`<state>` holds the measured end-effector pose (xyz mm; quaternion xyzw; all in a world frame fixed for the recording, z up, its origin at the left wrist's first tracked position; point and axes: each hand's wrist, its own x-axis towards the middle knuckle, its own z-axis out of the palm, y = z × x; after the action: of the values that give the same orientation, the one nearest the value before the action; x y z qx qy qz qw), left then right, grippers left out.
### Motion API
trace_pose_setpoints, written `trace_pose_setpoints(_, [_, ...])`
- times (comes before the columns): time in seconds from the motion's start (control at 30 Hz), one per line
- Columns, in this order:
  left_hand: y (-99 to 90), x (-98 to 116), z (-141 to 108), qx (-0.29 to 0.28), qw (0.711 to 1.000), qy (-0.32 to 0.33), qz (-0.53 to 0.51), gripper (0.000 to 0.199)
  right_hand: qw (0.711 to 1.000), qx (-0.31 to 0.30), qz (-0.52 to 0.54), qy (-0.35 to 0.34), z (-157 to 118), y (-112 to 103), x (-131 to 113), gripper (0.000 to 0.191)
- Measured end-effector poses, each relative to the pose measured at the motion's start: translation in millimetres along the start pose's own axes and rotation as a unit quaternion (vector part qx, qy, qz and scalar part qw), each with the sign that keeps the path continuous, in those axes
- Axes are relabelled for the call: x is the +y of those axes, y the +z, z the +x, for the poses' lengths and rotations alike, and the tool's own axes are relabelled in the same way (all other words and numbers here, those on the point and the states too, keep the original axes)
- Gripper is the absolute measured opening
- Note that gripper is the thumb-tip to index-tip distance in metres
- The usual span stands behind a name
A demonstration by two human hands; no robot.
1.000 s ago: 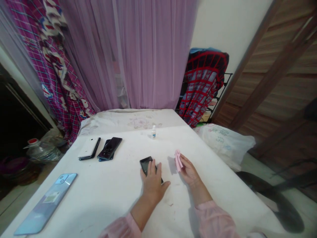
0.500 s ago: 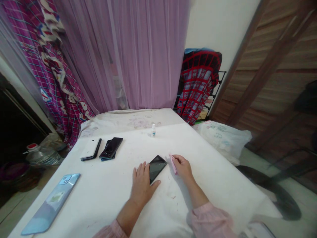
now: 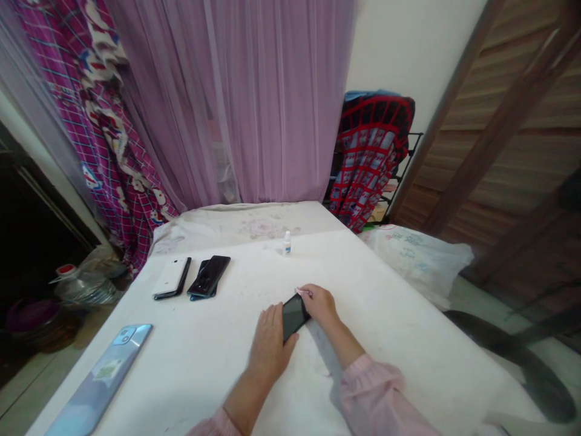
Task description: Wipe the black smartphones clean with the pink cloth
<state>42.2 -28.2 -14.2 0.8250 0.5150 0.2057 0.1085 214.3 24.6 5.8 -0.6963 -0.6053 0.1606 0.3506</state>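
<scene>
A dark smartphone (image 3: 294, 318) lies screen up on the white-covered table. My left hand (image 3: 269, 343) grips it along its left side, fingers at the upper edge and thumb at the lower corner. My right hand (image 3: 319, 304) is closed in a pinch on a small pink cloth (image 3: 303, 292), which touches the phone's far right corner. Fingers hide most of the cloth. Beyond the hands stands a small white bottle (image 3: 287, 244) with a blue-marked label.
Two stacked pairs of phones, one topped by a white phone (image 3: 171, 277) and one by a black phone (image 3: 209, 275), lie to the left. A large light-blue phone (image 3: 104, 376) rests at the near left edge. A plastic bag (image 3: 417, 257) sits beyond the table's right side.
My right hand has moved left with the pink cloth, from beside the phone onto its far corner. My left hand stays on the phone. The view has shifted slightly.
</scene>
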Motion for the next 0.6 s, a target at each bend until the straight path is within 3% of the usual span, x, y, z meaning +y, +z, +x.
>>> trace_pose_setpoints(0.13, [3.7,-1.5,-0.5,-0.005,1.0,-0.012,-0.007,0.065,1.0,-0.012,-0.01,-0.005,2.9,-0.5,-5.7,0.023])
trace_pose_setpoints(0.33, [11.2,-4.7,-2.0,0.02,0.999,-0.014,-0.03,0.066,0.999,-0.02,0.011,0.023,-33.9,-22.4,16.5,0.03])
trace_pose_setpoints(0.47, [6.3,-3.0,-0.4,0.023,0.997,-0.026,-0.066,0.067,0.992,0.002,0.104,0.074,-46.8,-28.3,35.9,0.031])
trace_pose_setpoints(0.6, [-7.3,3.3,7.7,0.018,0.997,-0.015,-0.071,0.068,0.97,0.065,0.208,0.106,-37.3,-31.7,33.3,0.033])
